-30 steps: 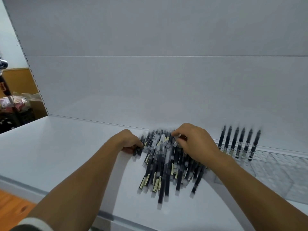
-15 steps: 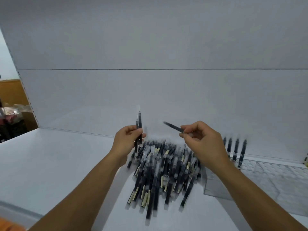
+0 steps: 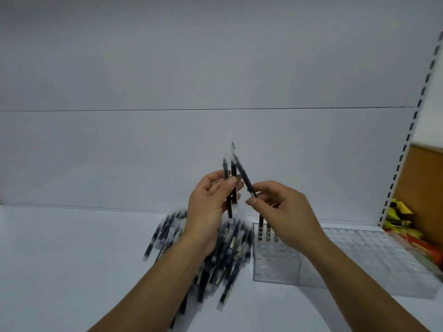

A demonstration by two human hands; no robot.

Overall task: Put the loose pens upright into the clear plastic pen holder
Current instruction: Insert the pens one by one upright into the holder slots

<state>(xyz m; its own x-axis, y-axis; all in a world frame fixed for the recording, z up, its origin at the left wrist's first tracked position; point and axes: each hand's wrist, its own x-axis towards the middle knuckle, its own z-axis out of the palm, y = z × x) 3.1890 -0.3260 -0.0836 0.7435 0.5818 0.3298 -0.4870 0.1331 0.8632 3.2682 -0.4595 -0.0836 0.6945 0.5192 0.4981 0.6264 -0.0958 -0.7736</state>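
Observation:
A heap of loose black pens [image 3: 223, 248] lies on the white shelf [image 3: 72, 248], partly hidden under my left forearm. My left hand [image 3: 211, 207] is raised above the heap and grips two black pens [image 3: 229, 178] upright. My right hand [image 3: 282, 212] pinches a single black pen [image 3: 243, 174] that leans up and left, its tip crossing the left hand's pens. The clear plastic pen holder [image 3: 359, 255], a wide grid of holes, sits right of the heap. A few pens [image 3: 263, 226] stand in its far left corner, mostly hidden behind my right hand.
A white back wall [image 3: 215, 152] rises behind the shelf. A slotted upright rail [image 3: 402, 152] stands at the right, with yellow and orange packets [image 3: 407, 226] beyond it, next to the holder's far right end.
Both hands have lifted from the heap, each with pens. They have come closer together, and the right hand's pen has swung from pointing left to leaning up against the left hand's pens.

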